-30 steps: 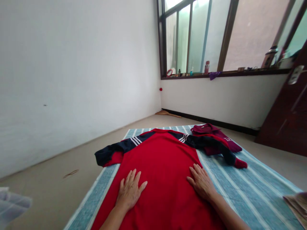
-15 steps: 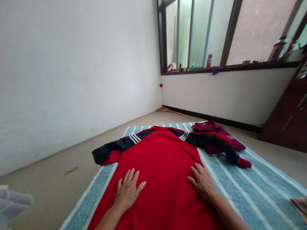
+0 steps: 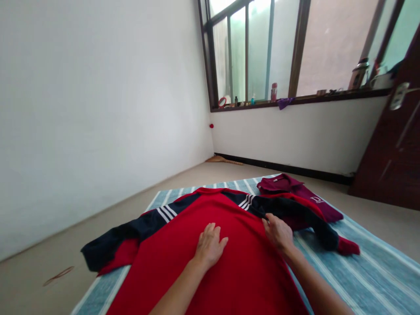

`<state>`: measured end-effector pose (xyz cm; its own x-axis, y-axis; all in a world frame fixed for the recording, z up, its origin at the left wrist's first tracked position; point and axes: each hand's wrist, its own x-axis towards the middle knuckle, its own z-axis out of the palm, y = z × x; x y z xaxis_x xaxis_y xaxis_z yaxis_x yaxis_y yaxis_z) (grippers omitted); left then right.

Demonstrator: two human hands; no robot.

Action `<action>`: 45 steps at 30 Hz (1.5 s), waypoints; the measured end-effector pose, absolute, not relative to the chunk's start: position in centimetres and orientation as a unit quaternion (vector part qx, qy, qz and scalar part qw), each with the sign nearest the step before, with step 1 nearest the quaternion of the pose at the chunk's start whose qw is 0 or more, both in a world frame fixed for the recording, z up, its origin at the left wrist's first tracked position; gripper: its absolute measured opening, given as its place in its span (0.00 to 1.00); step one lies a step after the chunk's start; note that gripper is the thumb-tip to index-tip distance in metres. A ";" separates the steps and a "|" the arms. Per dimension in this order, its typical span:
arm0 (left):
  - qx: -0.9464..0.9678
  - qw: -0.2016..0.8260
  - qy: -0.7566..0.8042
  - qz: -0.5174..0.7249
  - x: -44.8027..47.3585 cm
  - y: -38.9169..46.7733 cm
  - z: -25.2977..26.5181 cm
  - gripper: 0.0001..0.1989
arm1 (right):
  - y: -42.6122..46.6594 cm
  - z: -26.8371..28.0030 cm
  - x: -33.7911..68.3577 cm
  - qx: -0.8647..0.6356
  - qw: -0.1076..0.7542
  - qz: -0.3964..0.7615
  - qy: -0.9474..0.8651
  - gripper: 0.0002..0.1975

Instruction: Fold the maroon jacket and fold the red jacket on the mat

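Note:
A red jacket (image 3: 236, 267) with navy sleeves and white shoulder stripes lies spread out, collar away from me. My left hand (image 3: 210, 245) rests on the middle of its red body, fingers stretched out and holding nothing. At the right side, just below the armpit, my right hand (image 3: 278, 232) has its fingers closed on the jacket's edge. The left sleeve (image 3: 131, 236) reaches out past the sheet's edge. The right sleeve (image 3: 308, 218) lies partly over a folded maroon polo shirt (image 3: 323, 205) with white lettering.
Beneath the clothes is a blue-and-white striped sheet (image 3: 348, 271). A thin brown loop (image 3: 58, 276) lies on the floor at left. A broom (image 3: 225, 160) lies in the far corner. Bottles and a mirror (image 3: 222, 102) line the windowsill; a dark red door (image 3: 390, 162) stands at right.
My left hand has slid right and up to the jacket's middle. My right hand has moved up along the right side, from lying flat to gripping the edge. The view has shifted slightly.

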<state>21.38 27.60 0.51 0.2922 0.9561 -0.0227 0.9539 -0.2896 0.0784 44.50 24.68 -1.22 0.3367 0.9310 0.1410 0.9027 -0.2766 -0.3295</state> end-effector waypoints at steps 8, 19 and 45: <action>0.807 0.056 0.583 0.076 30.4 34.3 -2.5 0.32 | 31.9 -1.6 46.3 -0.815 0.114 0.056 -0.565 0.11; 0.822 0.086 0.562 0.043 31.3 35.1 -5.1 0.43 | 30.9 -3.2 46.5 -0.785 0.104 -0.026 -0.610 0.11; 0.823 0.106 0.556 0.058 31.2 34.9 -4.8 0.41 | 39.9 -0.8 45.9 -0.772 0.043 0.037 -0.633 0.12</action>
<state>31.17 34.86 -4.80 0.3760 0.9264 -0.0230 0.9017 -0.3600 0.2393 45.89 39.95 -0.76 0.1949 0.9808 -0.0021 0.9745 -0.1939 -0.1128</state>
